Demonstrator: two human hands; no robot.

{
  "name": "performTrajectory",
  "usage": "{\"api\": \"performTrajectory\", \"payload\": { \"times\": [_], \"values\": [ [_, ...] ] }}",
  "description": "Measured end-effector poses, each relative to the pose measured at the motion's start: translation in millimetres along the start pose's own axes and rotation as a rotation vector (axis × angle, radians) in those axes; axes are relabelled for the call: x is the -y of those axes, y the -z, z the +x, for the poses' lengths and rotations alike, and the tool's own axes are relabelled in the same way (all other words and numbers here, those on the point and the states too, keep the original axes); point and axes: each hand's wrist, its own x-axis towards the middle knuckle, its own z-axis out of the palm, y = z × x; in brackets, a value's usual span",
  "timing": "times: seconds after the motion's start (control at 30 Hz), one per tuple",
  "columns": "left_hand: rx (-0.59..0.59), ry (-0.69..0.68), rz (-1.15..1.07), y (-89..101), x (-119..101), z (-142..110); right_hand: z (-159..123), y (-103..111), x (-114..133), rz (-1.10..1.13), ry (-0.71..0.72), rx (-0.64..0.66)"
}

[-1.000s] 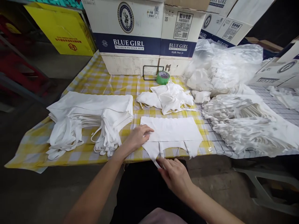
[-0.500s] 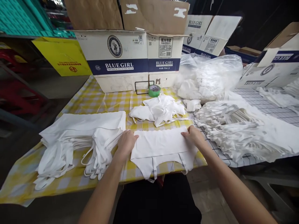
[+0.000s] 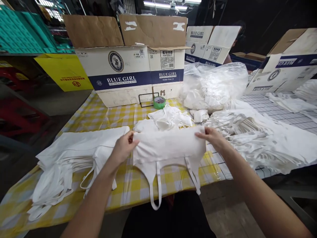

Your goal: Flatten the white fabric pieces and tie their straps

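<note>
A white camisole top (image 3: 168,145) is stretched between my two hands, its straps hanging down toward me over the table's front edge. My left hand (image 3: 124,144) pinches its upper left corner, and my right hand (image 3: 211,137) pinches the upper right one. To the left lies a neat stack of similar white tops (image 3: 81,143), straps trailing at the front. Just behind the held top is a loose heap of white garments (image 3: 169,117). On the right rests a large bunched pile of white garments (image 3: 255,135).
A yellow checked cloth (image 3: 81,115) covers the table. Behind stand a Blue Girl carton (image 3: 128,72), a roll of green tape (image 3: 159,103) and a black wire frame (image 3: 146,100). A clear plastic bag (image 3: 215,82) with white items sits back right. A yellow bag (image 3: 64,71) is at the left.
Both hands have lifted the camisole top off the cloth; it was lying flat with its straps folded close, and now they dangle. The head view has tilted up slightly.
</note>
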Motion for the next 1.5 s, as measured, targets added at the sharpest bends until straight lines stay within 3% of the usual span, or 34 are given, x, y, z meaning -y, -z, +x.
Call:
{"api": "performTrajectory", "payload": {
  "times": [0.13,0.23,0.33,0.5,0.67,0.83,1.13,1.33,1.5],
  "values": [
    [-0.244,-0.186,0.027,45.2,-50.2,5.0,-5.5,22.0,52.4,0.029,0.302,-0.206],
    [-0.363,-0.333,0.094,60.8,-66.8,-11.6,-21.2,32.1,65.1,-0.102,0.432,-0.255],
    [-0.255,-0.379,0.107,50.1,-45.4,-41.1,-42.8,30.9,40.9,-0.234,0.446,-0.137],
    [0.029,-0.398,0.207,-2.1,23.0,-99.2,-79.8,10.6,-45.0,-0.425,0.432,0.073],
    [0.171,-0.449,0.316,-30.8,58.8,-141.8,-111.7,2.3,-104.1,-0.633,0.459,0.093],
    [0.221,-0.47,0.345,-28.0,68.9,-152.4,-127.4,4.8,-112.8,-0.704,0.535,0.009],
    [0.251,-0.46,0.331,-26.3,72.5,-152.3,-136.7,3.9,-121.1,-0.715,0.561,-0.006],
    [0.194,-0.446,0.413,-29.7,75.8,-155.5,-140.4,3.0,-123.3,-0.729,0.582,-0.04],
    [0.197,-0.52,0.452,-31.2,71.7,-156.1,-141.5,2.3,-124.8,-0.719,0.567,-0.039]
  ]
}}
